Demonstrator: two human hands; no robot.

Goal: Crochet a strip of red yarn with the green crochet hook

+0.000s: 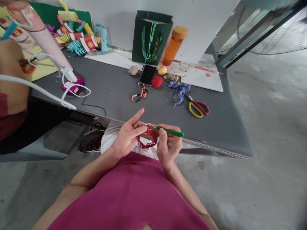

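My right hand (169,145) is closed round the green handle of a crochet hook (171,131), whose thin metal shaft points left. Between thumb and fingers, my left hand (129,132) pinches a loop of red crocheted lace (146,145) that hangs in a ring between both hands. The hook's tip meets the red work at my left fingertips; the stitch itself is too small to make out. Both hands are just off the table's front edge, above my lap. Beyond them on the table lies a red ball of yarn (157,81).
Yellow-and-red scissors (198,108) and blue yarn (179,90) lie right on the grey table (107,86). Behind are a phone (148,74), a beaded bracelet (137,97), a green paper bag (150,38) and an orange bottle (175,46). White cables (35,86) and another person's arm (14,73) are left.
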